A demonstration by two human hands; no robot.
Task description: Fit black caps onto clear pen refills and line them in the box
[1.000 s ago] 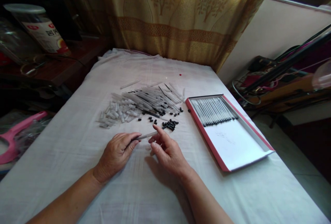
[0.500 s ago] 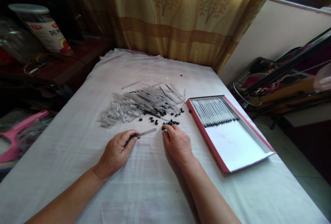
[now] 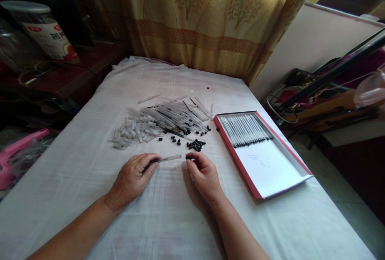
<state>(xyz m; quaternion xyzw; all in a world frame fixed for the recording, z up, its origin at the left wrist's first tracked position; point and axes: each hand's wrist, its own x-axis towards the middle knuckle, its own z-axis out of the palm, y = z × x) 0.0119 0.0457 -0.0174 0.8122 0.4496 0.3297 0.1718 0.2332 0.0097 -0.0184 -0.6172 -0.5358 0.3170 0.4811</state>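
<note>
My left hand (image 3: 132, 178) rests on the white cloth and pinches one end of a clear pen tube (image 3: 168, 158) that points right. My right hand (image 3: 203, 174) is closed in a pinch on a small black end plug (image 3: 188, 157), held just off the tube's free end. Behind my hands lie several loose black plugs (image 3: 195, 144), a heap of clear pen tubes with dark refills (image 3: 173, 116), and a pile of short clear caps (image 3: 132, 132).
A shallow red-edged box (image 3: 267, 172) to the right holds a row of finished pens (image 3: 245, 130) at its far end. A curtain hangs behind the table. A dark shelf with a jar (image 3: 45, 31) stands left; cables and clutter lie right.
My right hand went forward to the loose black plugs, pinched one, and has drawn back toward the tube's end. My left hand kept the tube nearly still.
</note>
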